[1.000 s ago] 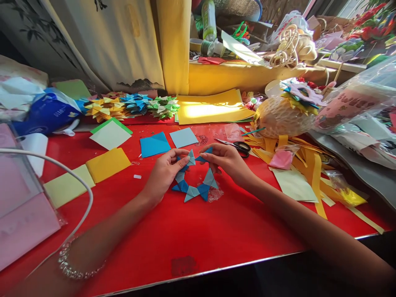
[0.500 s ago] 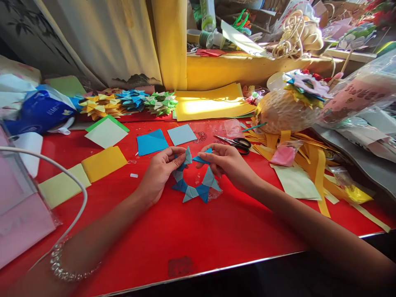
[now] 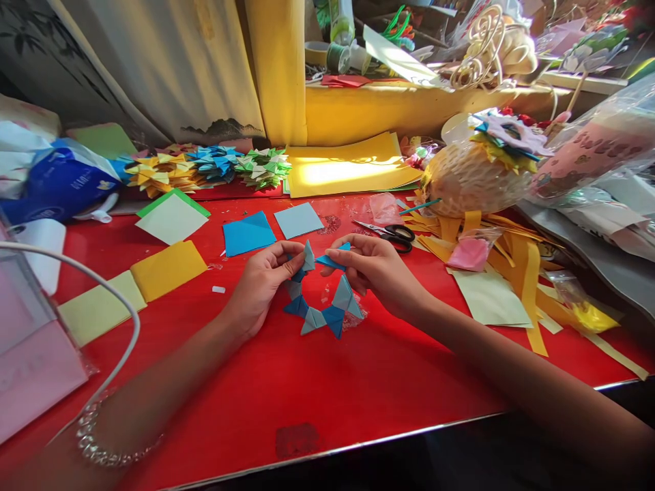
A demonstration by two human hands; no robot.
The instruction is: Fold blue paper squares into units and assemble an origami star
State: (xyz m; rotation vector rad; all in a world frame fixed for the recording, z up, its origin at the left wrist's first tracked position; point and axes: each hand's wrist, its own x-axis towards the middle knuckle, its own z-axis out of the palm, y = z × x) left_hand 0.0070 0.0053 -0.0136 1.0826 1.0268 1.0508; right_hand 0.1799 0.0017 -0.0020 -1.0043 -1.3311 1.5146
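Between my hands is an origami ring (image 3: 314, 318) of linked folded pieces, alternating light blue and darker blue, with a gap at its far side. My left hand (image 3: 260, 283) pinches the ring's upper left end, where a light blue point stands up. In the fingers of my right hand (image 3: 381, 269) is a folded blue paper piece (image 3: 332, 256), its tip close to that light blue point. The ring's right-hand pieces sit just below my right fingers; whether they join the held piece is hidden. Blue paper squares (image 3: 249, 234) and a light blue square (image 3: 299, 220) lie beyond my hands.
Black-handled scissors (image 3: 396, 235) lie behind my right hand. Yellow paper strips (image 3: 529, 293) and pale green sheets (image 3: 491, 300) are at the right. Finished paper stars (image 3: 166, 174) line the back. A white cable (image 3: 120, 293) arcs across the left, over yellow paper squares (image 3: 168, 271).
My hands hold almost the same pose, with the ring and the blue piece shifted only slightly. The whole view has moved a little.
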